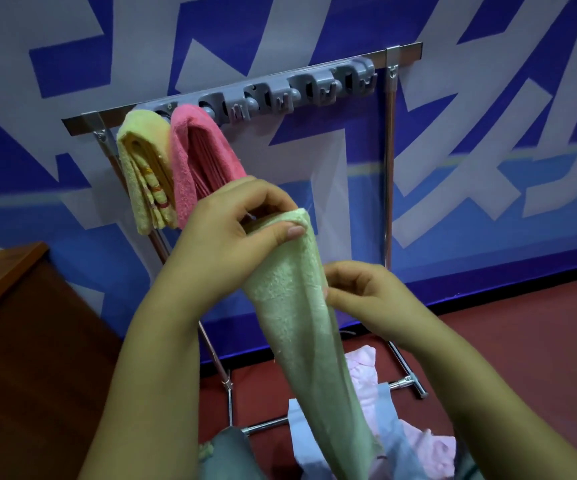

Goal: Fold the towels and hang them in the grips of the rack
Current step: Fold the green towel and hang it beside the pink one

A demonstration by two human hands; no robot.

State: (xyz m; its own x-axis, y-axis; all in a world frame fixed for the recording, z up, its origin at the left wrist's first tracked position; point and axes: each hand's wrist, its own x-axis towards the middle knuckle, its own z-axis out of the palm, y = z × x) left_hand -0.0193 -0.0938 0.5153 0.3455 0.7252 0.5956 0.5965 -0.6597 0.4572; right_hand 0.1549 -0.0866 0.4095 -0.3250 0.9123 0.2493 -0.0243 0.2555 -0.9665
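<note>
A pale green towel [300, 327] hangs as a long narrow strip in front of me. My left hand [231, 233] pinches its top end between thumb and fingers. My right hand [363, 292] grips its right edge lower down. Behind them stands a metal rack [389, 161] with a grey bar of grips [280, 95] along the top. A yellow towel [145, 168] and a pink towel [193, 157] hang folded from the two leftmost grips. The grips to the right of them hold nothing.
A pile of light pink and light blue towels [370, 410] lies low down by the rack's foot bar [401, 384]. A brown wooden table [13, 306] is at the left. Behind the rack is a blue and white patterned wall above a red floor.
</note>
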